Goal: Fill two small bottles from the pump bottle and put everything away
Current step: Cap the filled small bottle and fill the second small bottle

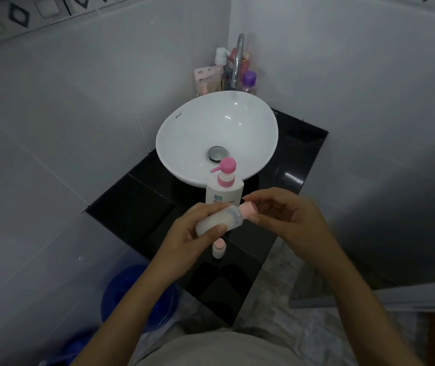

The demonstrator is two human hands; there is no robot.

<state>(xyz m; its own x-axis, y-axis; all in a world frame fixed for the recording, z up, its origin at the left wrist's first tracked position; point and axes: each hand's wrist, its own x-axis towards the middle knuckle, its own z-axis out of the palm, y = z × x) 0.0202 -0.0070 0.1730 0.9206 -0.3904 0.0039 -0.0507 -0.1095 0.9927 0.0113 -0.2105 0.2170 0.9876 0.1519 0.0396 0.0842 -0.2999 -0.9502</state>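
Note:
A white pump bottle (224, 190) with a pink pump head stands on the black counter (142, 204) in front of the basin. My left hand (192, 233) holds a small translucent bottle (219, 220) on its side, with whitish liquid inside. Its pink cap (248, 211) points right, and the fingers of my right hand (287, 215) are closed on that cap. A second small bottle (218, 248) with a pink cap stands upright on the counter just below my left hand.
A white bowl basin (184, 133) with a chrome drain sits on the counter, a tap (238, 62) behind it. Several toiletries (249, 81) crowd the back corner. Tiled walls close in on both sides. A blue bucket (137, 294) stands on the floor at the left.

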